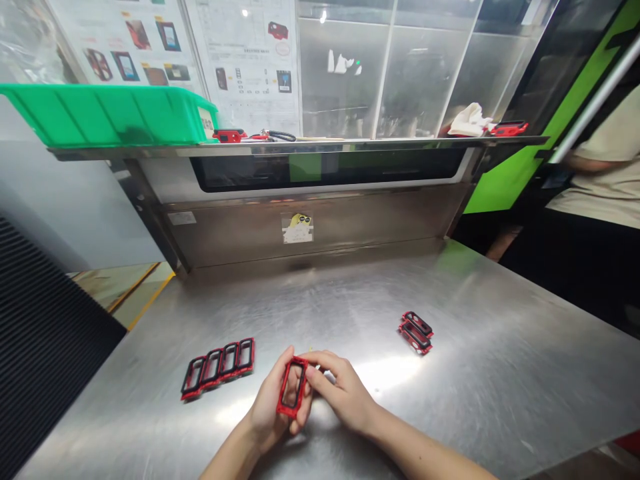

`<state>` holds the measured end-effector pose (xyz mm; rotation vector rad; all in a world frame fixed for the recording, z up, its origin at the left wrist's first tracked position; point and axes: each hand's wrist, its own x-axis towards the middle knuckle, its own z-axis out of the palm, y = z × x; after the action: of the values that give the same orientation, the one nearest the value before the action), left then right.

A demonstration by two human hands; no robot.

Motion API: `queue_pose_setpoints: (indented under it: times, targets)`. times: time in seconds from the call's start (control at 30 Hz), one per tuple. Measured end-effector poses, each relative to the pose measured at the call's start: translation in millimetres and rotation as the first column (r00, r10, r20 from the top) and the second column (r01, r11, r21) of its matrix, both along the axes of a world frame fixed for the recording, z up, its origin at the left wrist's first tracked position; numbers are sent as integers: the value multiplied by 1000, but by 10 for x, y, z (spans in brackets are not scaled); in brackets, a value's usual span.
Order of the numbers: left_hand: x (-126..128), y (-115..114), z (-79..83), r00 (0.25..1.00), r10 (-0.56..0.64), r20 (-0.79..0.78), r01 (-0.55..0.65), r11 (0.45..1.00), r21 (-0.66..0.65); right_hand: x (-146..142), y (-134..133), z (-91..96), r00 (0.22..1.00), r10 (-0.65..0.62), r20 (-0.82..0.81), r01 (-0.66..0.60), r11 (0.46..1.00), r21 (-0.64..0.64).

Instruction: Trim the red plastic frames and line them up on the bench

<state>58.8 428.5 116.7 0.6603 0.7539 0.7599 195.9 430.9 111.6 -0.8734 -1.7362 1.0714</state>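
My left hand (267,408) and my right hand (340,393) hold one red and black rectangular frame (291,388) upright between them, just above the steel table (350,300). The left fingers wrap its left side and bottom. The right fingers pinch its upper right edge. A row of several like frames (219,366) lies flat on the table to the left of my hands. A small stack of the same frames (416,332) rests to the right, farther back.
A shelf above the table's back carries a green bin (105,115), red parts (229,135), a white cloth (470,120) and another red part (509,128). Instruction sheets (245,60) hang behind. Another person's arm and shirt (605,167) show at the right.
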Motion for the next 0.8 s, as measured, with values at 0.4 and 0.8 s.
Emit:
queue_pose_setpoints:
  times: [0.4, 0.8]
  targets:
    - [-8, -10, 32, 1000, -8, 14, 8, 1000, 6, 1, -12, 15, 1000, 15, -7, -15, 999, -39]
    - [-21, -36, 22, 999, -4, 41, 3, 999, 32, 5, -45, 76, 998, 56, -21, -53, 993, 106]
